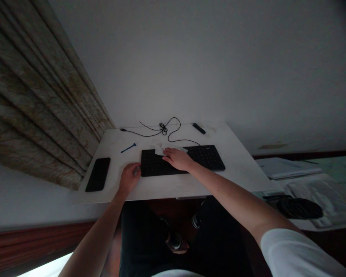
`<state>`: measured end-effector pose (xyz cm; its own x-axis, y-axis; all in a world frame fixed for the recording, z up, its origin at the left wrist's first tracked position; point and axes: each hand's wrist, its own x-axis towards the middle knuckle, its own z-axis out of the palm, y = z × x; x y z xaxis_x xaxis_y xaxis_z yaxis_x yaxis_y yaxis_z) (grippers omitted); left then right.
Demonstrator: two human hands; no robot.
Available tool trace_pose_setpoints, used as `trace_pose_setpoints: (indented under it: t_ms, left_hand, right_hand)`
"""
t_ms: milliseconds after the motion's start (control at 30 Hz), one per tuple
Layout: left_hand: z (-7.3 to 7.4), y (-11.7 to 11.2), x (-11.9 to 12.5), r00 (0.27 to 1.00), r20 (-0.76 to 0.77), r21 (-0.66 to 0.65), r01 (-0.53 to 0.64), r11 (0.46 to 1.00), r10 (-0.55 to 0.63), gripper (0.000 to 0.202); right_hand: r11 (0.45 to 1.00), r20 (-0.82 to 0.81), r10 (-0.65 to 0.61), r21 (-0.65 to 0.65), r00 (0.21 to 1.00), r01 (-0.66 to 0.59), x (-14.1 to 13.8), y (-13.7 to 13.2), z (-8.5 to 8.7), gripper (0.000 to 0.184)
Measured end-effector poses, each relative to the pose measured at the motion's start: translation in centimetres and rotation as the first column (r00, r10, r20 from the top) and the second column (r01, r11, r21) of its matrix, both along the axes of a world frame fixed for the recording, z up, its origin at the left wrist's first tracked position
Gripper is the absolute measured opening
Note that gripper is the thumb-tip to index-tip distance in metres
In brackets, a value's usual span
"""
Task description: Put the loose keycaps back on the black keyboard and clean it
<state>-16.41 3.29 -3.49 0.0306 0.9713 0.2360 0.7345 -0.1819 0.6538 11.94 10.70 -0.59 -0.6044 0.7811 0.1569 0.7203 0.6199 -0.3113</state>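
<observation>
A black keyboard (206, 156) lies across the white desk. Over its upper middle is a thin white tissue (159, 149), partly hidden by my right hand (177, 158), whose fingers press it against the keys. My left hand (129, 177) rests at the keyboard's left end, fingers curled against that edge. A small greyish patch (135, 170) shows between the left thumb and fingers; I cannot make out what it is. The keyboard's black cable (163, 129) runs behind it, bundled in a knot, with its plug at the far left.
On the desk (161, 187), a black phone (98, 174) lies at the left and a small blue tool (128, 147) behind my left hand. A black stick-like object (199, 128) lies near the wall. Curtains (43, 88) hang left; papers (290, 168) and a black item (298, 207) are at right.
</observation>
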Motion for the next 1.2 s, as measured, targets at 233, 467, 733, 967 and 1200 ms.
trace_pose_setpoints:
  t_ms: [233,467,733,967,1200]
  left_hand:
    - [-0.1,0.0,-0.1,1.0,0.004,0.005,-0.005,1.0,0.005,0.034]
    - [0.0,0.0,0.0,1.0,0.014,0.004,-0.006,1.0,0.006,0.032]
    - [0.2,0.0,0.0,1.0,0.013,-0.004,0.0,1.0,0.001,0.033]
    - [0.1,-0.1,0.0,1.0,0.018,-0.002,-0.009,1.0,0.009,0.033]
    - [0.0,0.0,0.0,1.0,0.021,0.004,-0.004,1.0,0.004,0.033]
  right_hand:
    - [0.998,-0.01,-0.062,-0.013,0.998,0.062,4.2,-0.3,0.1,0.056]
    - [0.993,0.001,-0.114,-0.032,0.993,0.114,8.0,-0.3,0.0,0.058]
    - [0.983,0.015,-0.182,-0.036,0.983,0.182,12.9,-0.6,-0.2,0.058]
    - [0.942,0.07,-0.334,0.002,0.94,0.335,17.5,-1.1,-0.4,0.062]
    - [0.9,0.101,-0.436,0.065,0.894,0.432,17.0,-2.1,0.1,0.07]
